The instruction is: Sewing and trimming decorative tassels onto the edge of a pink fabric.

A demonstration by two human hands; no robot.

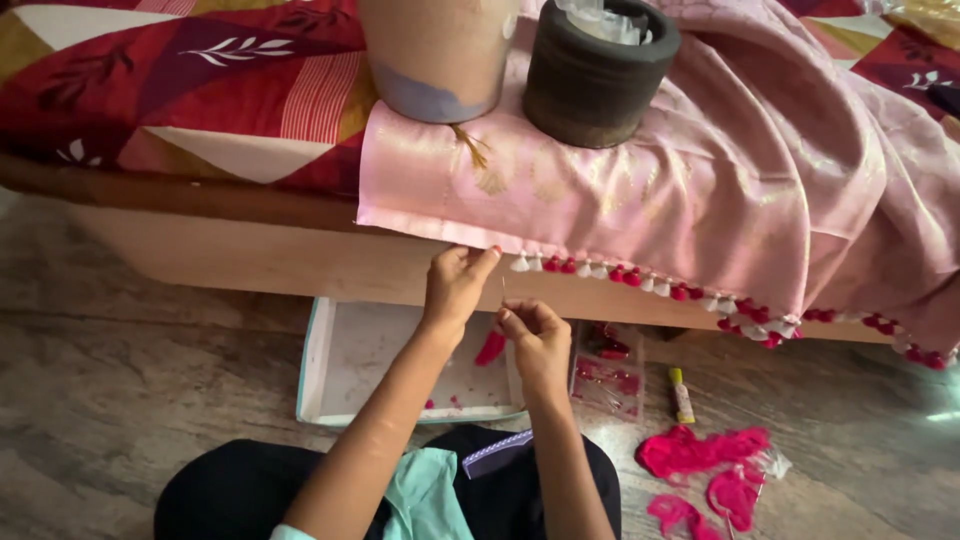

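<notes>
A pink shiny cloth (640, 190) hangs over the edge of a bed, its hem lined with small red and white tassels (640, 278). My left hand (455, 285) pinches the hem at the left end of the tassel row. My right hand (535, 335) sits just below and to the right, fingers closed on a thin needle or thread that runs up toward the hem; it is too fine to tell which. A red tuft (490, 348) shows below, between my hands.
A dark round container (597, 70) and a tan pot (440, 55) weigh the cloth down on the bed. On the floor lie a white tray (335, 370), a clear box of red bits (607, 375), a small yellow tube (681, 393) and pink thread bundles (705, 465).
</notes>
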